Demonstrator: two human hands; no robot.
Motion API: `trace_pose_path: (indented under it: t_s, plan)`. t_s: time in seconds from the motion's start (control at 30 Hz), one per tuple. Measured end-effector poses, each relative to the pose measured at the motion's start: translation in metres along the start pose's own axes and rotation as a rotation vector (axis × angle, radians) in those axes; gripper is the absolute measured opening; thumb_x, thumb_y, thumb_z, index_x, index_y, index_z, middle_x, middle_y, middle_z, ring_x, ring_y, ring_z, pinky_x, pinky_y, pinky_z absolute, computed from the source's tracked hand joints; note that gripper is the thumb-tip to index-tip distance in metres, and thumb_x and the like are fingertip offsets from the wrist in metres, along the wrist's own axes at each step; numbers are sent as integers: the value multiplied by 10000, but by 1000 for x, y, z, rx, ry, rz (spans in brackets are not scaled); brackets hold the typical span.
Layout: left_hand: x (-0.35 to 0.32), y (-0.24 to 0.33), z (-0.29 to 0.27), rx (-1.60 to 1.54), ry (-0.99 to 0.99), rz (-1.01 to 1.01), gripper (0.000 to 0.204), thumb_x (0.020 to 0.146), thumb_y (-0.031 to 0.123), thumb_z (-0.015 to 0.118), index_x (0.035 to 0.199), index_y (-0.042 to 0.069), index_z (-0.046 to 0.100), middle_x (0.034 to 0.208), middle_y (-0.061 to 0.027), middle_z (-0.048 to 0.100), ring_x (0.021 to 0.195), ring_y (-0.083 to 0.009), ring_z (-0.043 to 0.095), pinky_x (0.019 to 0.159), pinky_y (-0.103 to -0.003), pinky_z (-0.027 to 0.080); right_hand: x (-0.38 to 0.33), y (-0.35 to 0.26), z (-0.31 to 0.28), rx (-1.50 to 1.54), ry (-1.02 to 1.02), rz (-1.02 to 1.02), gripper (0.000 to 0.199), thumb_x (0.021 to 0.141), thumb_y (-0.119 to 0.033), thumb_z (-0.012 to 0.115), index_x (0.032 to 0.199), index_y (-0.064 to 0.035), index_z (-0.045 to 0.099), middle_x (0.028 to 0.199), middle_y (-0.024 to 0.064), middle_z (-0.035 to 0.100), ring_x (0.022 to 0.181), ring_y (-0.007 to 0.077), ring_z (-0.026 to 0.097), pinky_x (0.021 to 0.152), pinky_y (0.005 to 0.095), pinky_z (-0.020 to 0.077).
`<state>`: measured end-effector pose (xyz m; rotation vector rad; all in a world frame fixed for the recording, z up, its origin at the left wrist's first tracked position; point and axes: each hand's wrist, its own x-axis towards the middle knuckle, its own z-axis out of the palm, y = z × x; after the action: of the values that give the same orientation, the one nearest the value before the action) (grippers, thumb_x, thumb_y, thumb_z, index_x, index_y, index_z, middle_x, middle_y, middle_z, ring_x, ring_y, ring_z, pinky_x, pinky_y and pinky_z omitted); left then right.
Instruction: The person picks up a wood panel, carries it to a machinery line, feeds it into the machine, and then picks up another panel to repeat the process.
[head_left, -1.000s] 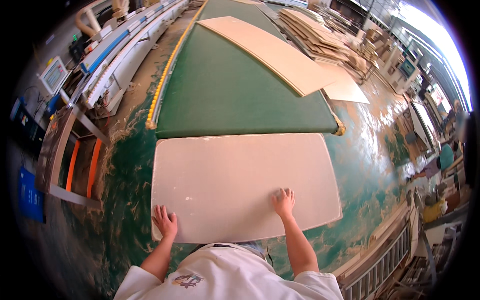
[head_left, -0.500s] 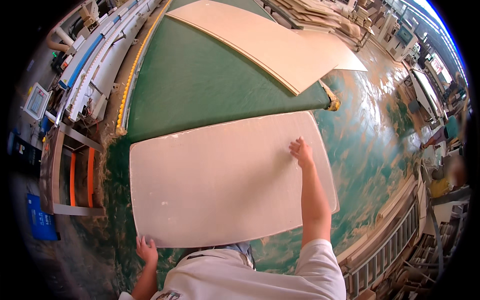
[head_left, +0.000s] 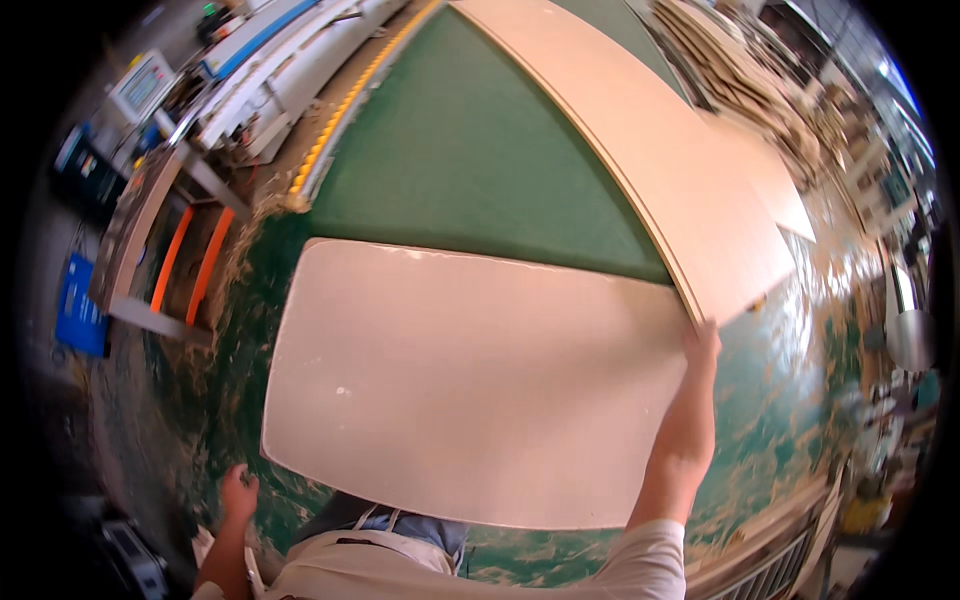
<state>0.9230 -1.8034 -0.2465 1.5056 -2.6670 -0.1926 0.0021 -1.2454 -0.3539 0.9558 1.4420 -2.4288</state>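
A pale, rounded-corner board [head_left: 470,390] lies flat in front of me, crosswise. Beyond its far right part, a long tan wooden panel [head_left: 650,130] rests at a slant on a green surface. My right hand [head_left: 703,343] reaches across the pale board's right side to the panel's near corner. Its fingers are closed at that corner, partly hidden by the hand itself. My left hand [head_left: 239,492] hangs off the pale board's near left corner, touching nothing, with thumb and fingers loosely bent and apart.
The green conveyor-like bed [head_left: 470,150] has a yellow-beaded edge [head_left: 360,95] on its left. A frame with orange bars [head_left: 190,265] stands at left. Several stacked boards [head_left: 740,70] lie at the far right. Sawdust covers the green floor [head_left: 770,400].
My right hand has moved from above the pale board to the tan panel's near corner. My left hand has left the pale board's corner. The view has turned left.
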Motion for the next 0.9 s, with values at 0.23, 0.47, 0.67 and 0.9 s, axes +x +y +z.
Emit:
trace_pose_path:
  t_s: [0.23,0.47,0.67,0.9]
  plan:
    - [97,69,-1,-636,-123,-186,204,894,105,705,1077,17,683,1025,-131,726,933,-237,719,821,-332,566,-120,104,-41,7,228,-204,482,996,-449,602,1241,-36,555,1001,93,630,778,229,612,603,376,540]
    - [160,182,41,-1184,-695,239,384,948,278,693,1220,12,648,1107,-133,725,1051,-231,700,873,-348,558,-462,378,35,-50,-122,66,415,1031,-363,566,1184,23,557,995,101,564,815,249,625,748,388,593]
    - [203,162,92,-1126,-901,-67,607,995,515,541,1306,-5,575,1054,-110,721,972,-270,702,885,-384,552,-593,425,-13,-81,-893,273,715,1020,-476,531,1498,8,313,1467,177,453,1288,336,504,1090,496,412]
    - [127,114,70,-813,-667,-132,749,932,631,532,1120,-82,665,1098,-277,698,976,-386,708,835,-447,558,-586,401,-74,243,-59,-9,901,952,-612,554,1553,-24,231,1562,181,361,1414,348,397,1154,485,353]
